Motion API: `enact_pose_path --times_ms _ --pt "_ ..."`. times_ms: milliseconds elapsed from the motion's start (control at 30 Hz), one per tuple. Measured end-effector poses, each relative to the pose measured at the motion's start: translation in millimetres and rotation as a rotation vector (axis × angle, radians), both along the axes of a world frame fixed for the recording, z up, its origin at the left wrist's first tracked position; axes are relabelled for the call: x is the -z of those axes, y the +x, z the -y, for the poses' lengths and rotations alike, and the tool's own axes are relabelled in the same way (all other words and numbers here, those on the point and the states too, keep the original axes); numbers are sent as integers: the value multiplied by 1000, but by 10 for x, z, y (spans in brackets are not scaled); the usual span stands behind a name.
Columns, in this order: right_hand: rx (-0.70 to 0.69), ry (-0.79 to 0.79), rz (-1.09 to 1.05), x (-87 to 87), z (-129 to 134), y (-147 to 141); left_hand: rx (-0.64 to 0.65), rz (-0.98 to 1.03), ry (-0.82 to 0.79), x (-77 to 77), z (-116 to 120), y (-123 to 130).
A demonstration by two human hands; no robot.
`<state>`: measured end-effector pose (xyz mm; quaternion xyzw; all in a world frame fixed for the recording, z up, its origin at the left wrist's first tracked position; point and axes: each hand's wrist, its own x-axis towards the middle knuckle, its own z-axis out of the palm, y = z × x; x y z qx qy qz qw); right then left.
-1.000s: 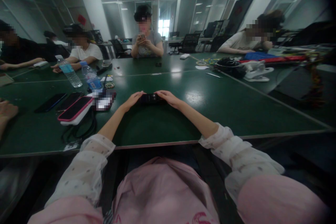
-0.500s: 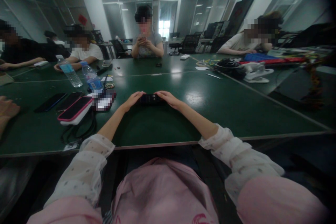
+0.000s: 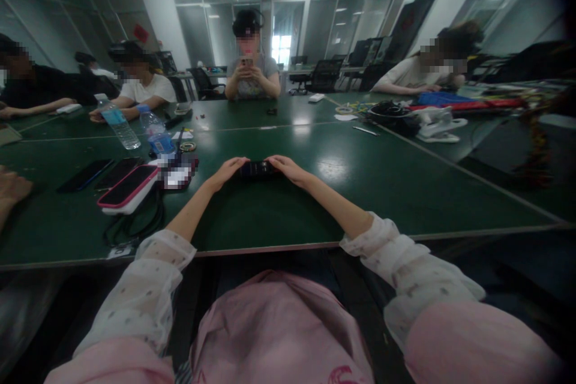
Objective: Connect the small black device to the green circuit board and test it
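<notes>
A dark smartphone [image 3: 256, 170] lies sideways between my two hands over the green table [image 3: 270, 216], its screen lit in part. My left hand [image 3: 228, 172] grips the phone's left end, and my right hand [image 3: 290, 171] grips its right end, both with thumbs along the near edge. Most of my other fingers are hidden behind the phone. To the left of my left hand lies a phone in a pink-edged case [image 3: 130, 187] on a white block, with a black strap [image 3: 146, 222] beside it.
Two plastic bottles, one clear [image 3: 117, 122] and one blue-labelled [image 3: 155, 132], stand tilted in view on the left. A dark phone [image 3: 85, 176] lies nearer the left edge. White devices and cables [image 3: 438, 126] pile up at right. Several people sit around the table; another person's hand [image 3: 13, 186] rests far left.
My hands and the phone have stayed put. The person across the table has raised their phone slightly and tilted it more upright.
</notes>
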<state>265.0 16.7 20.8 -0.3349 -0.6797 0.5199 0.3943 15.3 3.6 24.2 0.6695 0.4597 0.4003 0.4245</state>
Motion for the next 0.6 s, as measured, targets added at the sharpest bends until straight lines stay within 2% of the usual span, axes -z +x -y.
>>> enact_pose_path --times_ms 400,600 --pt "21 -14 33 -66 61 -8 13 -14 -26 -34 27 3" --pt "26 -22 54 -73 62 -1 -27 -19 -26 -3 11 21"
